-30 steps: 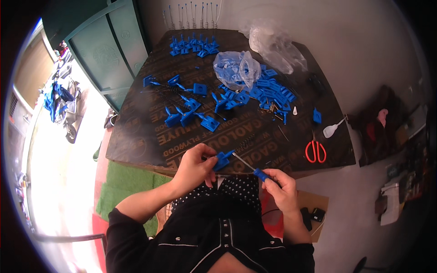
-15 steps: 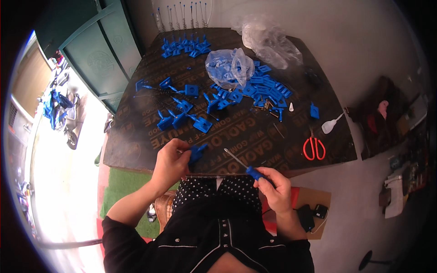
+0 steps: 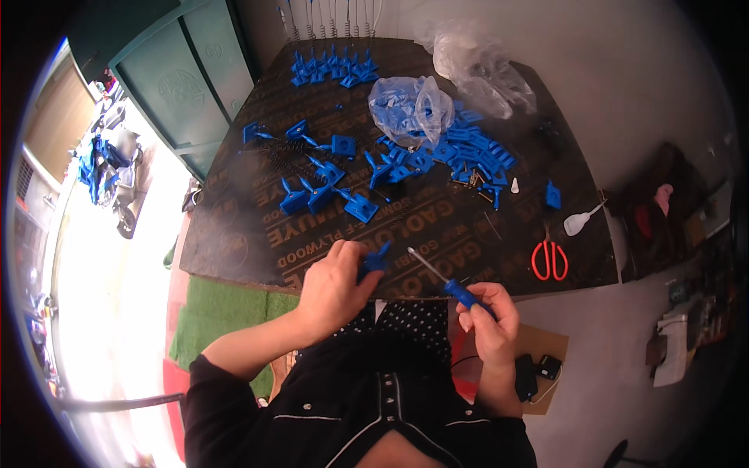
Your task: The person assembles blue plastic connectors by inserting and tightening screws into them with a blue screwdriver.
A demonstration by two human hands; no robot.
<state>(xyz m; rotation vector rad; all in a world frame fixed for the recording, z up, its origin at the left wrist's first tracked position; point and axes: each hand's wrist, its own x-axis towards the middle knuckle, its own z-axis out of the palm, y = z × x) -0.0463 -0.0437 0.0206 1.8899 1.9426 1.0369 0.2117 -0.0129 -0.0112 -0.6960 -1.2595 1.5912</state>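
Note:
My left hand is closed around a blue plastic bracket just above the table's front edge; the fingers hide part of it. In my right hand is a screwdriver with a blue handle, its metal shaft pointing up and left toward the bracket without touching it. Beyond the left hand lie several blue brackets with stems, one of them a square-based piece. A heap of loose blue plastic parts lies farther back, with small screws at its near edge.
Red-handled scissors, a white squeeze bottle and a single blue part lie at the table's right. A clear bag of blue parts and a crumpled plastic bag sit at the back. Blue-based springs stand at the far left.
My left hand has moved right with the blue bracket, closer to the screwdriver. My right hand has shifted slightly right. The whole view has shifted a little too.

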